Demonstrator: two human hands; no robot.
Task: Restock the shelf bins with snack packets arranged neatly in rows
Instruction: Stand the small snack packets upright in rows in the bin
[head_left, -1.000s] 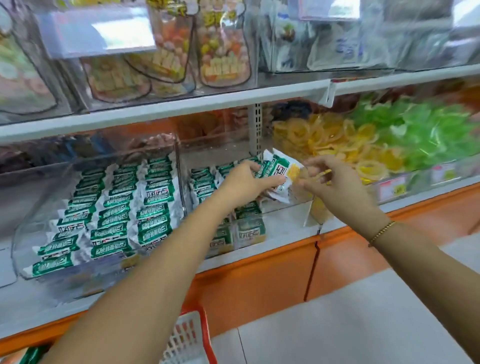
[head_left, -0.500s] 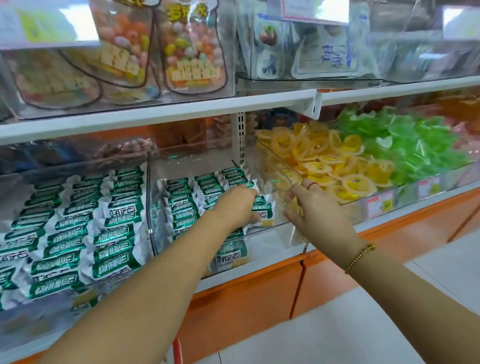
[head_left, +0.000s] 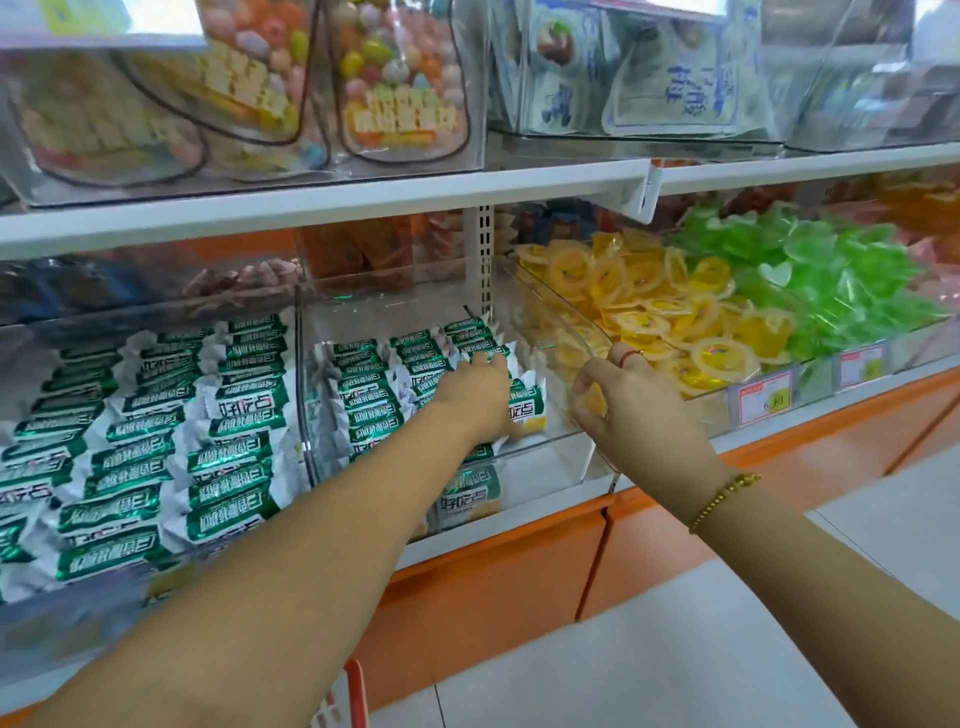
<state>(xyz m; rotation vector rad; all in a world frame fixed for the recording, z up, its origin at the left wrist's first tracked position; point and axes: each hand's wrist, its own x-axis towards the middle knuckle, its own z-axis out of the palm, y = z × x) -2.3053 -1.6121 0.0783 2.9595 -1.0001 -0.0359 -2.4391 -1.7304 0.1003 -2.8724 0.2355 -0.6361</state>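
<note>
The left hand (head_left: 475, 397) is reaching into the middle bin (head_left: 550, 467) on the shelf (head_left: 831, 413), palm down. Its grip is lying open, fingers spread flat over the packets (head_left: 374, 384) at the right-hand row, pressing on them and closing round nothing. Those green-and-white packets are sitting in 3 rows inside the bin, overlapping from back to front. 1 yellow-ended packet (head_left: 527, 410) is poking out just beside the thumb.

The right hand (head_left: 623, 402) is hovering at the bin's clear right wall with fingers curled. Thumb and forefinger are sitting right at the wall's edge, and I cannot tell whether that grip has hold of the wall or of nothing. A gold bracelet (head_left: 722, 499) is showing on that wrist.

To the left, the left bin (head_left: 304, 395) is showing more rows of the same packets. To the right, yellow jellies (head_left: 649, 301) and green jellies (head_left: 831, 270) are heaping in their own bins. A red basket (head_left: 356, 691) is peeking in at the bottom edge.
</note>
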